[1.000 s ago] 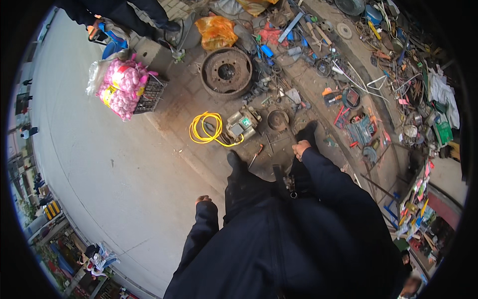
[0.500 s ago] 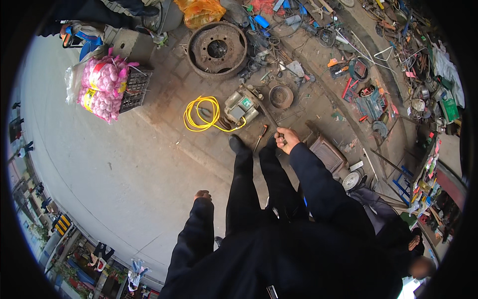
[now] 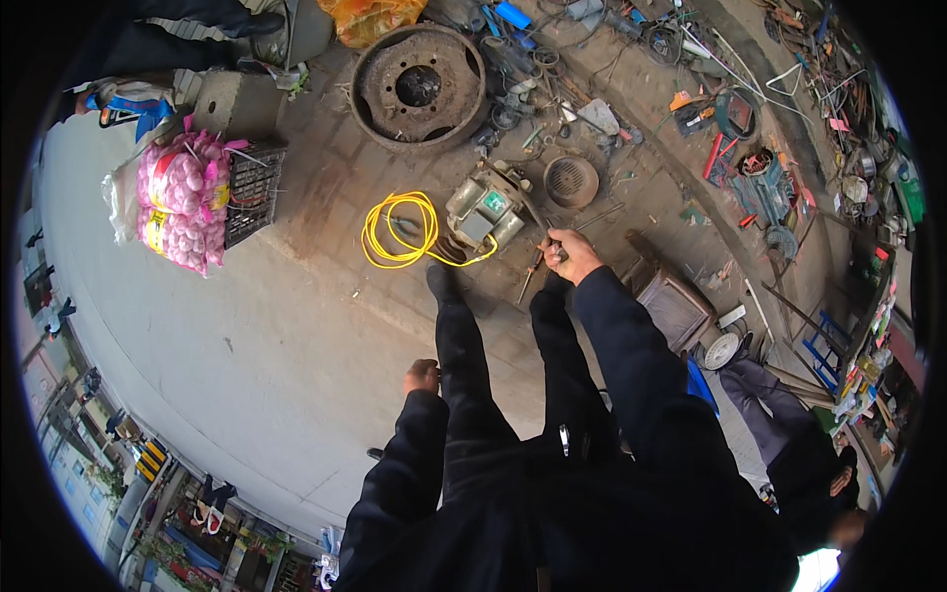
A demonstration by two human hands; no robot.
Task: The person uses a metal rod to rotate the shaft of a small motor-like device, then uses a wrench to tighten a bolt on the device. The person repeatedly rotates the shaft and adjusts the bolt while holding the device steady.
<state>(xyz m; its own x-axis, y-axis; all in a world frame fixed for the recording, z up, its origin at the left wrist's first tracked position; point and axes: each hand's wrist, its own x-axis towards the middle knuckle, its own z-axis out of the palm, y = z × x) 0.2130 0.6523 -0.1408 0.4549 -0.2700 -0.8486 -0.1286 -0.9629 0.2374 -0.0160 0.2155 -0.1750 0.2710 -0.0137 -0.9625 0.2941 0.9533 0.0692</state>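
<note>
My right hand (image 3: 567,255) grips a dark metal bar (image 3: 541,223), whose upper end reaches the greasy metal machine (image 3: 485,205) with a motor housing. Looped yellow hose (image 3: 400,255) runs from the machine's lower side. A red-and-dark tool (image 3: 528,278) lies on the paving near my right foot. Just right of the machine is a round rusty pan (image 3: 571,183). My left hand (image 3: 421,377) hangs by my left thigh, fingers curled; what they hold, if anything, is hidden.
A large rusty wheel rim (image 3: 419,87), pink mesh sacks (image 3: 182,197) by a crate (image 3: 256,190), and scattered scrap (image 3: 750,187) surround me. A worn seat-like object (image 3: 674,306) lies rightward. Other people stand at upper left (image 3: 187,44) and lower right (image 3: 794,434).
My body has turned: the surroundings shift leftward and upward in view. The bar in my right hand now points up-left to the machine. More of the person at lower right shows.
</note>
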